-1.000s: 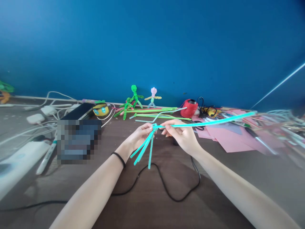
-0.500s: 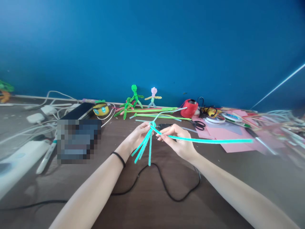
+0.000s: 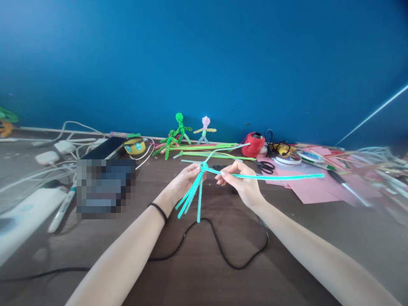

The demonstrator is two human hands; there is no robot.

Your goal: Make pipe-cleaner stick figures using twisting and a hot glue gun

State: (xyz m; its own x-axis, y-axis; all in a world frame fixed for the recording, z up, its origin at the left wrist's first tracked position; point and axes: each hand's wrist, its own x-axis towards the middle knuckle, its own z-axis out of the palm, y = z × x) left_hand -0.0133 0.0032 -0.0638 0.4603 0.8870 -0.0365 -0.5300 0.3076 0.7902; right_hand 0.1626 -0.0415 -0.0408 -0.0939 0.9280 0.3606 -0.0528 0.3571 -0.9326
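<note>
My left hand (image 3: 185,180) pinches the top of a bundle of turquoise pipe cleaners (image 3: 193,195), whose loose ends hang down over the brown table (image 3: 197,272). My right hand (image 3: 240,182) grips one long turquoise pipe cleaner (image 3: 280,177) close to the bundle's knot; its free end sticks out to the right above the pink paper (image 3: 306,187). Both hands float just above the table, a few centimetres apart.
A green pipe-cleaner figure (image 3: 179,127) and a pink-headed one (image 3: 205,129) stand at the blue wall. Loose pipe cleaners (image 3: 204,148), a red spool (image 3: 253,144), scissors (image 3: 264,166) and tape rolls lie behind. White chargers and cables (image 3: 51,157) sit left; a black cable (image 3: 223,250) curls below my hands.
The long pipe cleaner's free end swung down from high on the right, then rose slightly to near level. My right hand shifted along it by the knot; my left hand barely moved.
</note>
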